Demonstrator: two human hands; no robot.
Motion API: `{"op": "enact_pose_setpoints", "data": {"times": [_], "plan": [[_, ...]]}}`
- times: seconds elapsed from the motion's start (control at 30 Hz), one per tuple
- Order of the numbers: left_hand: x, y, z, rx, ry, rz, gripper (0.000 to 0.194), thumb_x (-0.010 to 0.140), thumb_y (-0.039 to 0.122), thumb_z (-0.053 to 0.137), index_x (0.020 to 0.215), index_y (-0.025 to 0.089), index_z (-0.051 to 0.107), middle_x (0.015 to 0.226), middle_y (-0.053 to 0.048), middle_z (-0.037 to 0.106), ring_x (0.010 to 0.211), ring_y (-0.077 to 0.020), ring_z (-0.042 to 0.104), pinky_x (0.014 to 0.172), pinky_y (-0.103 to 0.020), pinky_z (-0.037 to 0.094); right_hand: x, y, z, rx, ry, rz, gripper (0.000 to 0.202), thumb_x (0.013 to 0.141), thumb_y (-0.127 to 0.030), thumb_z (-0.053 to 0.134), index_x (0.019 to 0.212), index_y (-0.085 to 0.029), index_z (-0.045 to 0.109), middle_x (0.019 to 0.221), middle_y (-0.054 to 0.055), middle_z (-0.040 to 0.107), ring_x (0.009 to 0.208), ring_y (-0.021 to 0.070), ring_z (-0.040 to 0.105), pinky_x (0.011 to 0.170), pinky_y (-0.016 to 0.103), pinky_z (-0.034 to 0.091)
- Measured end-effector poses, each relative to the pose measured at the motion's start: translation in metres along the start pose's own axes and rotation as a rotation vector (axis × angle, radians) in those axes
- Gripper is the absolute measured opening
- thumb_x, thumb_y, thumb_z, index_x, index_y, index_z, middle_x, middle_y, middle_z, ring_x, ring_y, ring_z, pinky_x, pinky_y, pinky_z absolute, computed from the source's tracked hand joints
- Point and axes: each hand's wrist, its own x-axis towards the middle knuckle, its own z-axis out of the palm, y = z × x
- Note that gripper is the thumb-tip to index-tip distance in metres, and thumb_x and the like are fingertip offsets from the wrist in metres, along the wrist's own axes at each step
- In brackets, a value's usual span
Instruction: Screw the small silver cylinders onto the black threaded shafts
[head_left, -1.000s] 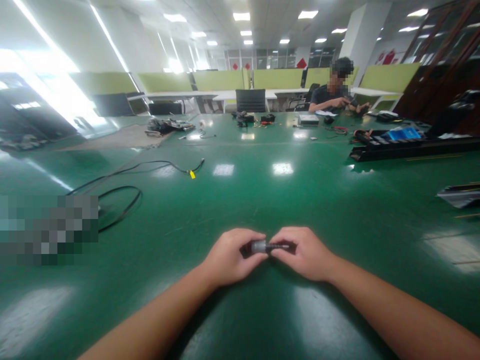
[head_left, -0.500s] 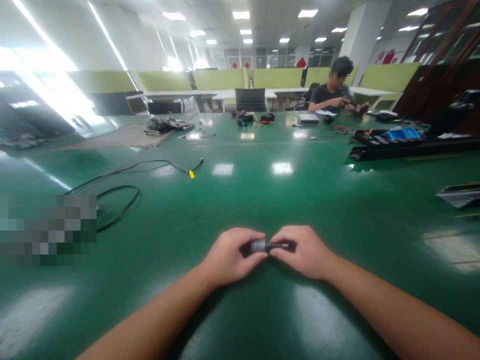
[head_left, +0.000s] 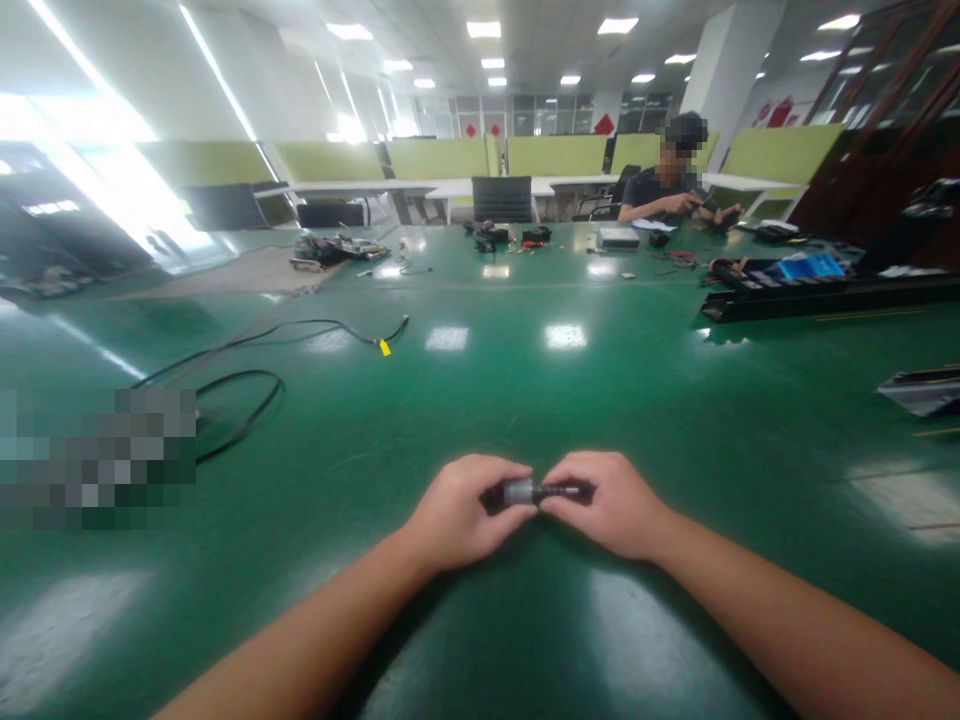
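Observation:
Close to me, just above the green tabletop (head_left: 480, 400), both hands are curled round a small grey cylinder with a thin dark shaft (head_left: 519, 491). Its exact kind is too small to make out. My left hand (head_left: 457, 510) is closed about the thicker grey end, thumb nearest me and fingers on the far side. The shaft points right, into the curve of my right hand (head_left: 611, 505), whose thumb and fingers close near the joint between cylinder and shaft. My fingertips almost meet there. The cylinder's left end is in shadow inside my left hand.
A black cable (head_left: 244, 420) loops at the left, near one with a yellow tag (head_left: 385, 347). Black rails (head_left: 817, 297) with blue parts lie at the right. Electronics (head_left: 337, 248) sit farther back. Across the table a person (head_left: 664, 195) handles a dark object.

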Motion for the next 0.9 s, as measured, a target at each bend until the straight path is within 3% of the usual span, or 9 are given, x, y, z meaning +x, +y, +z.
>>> {"op": "enact_pose_setpoints", "data": {"times": [0.9], "plan": [[0.0001,-0.0058,-0.0013,-0.013,0.023,-0.002,0.030,0.080,0.034,0.073,0.107,0.021,0.070,0.099,-0.006,0.075,0.088,-0.0200,0.070,0.082,-0.033,0.054,-0.0003,0.0020,-0.0015,-0.042,0.031,0.047,0.007,0.082,-0.024,0.072,0.088,-0.021,0.074,0.080,0.001,0.072,0.072,0.0160,0.063,0.067,0.027,0.044]]}}
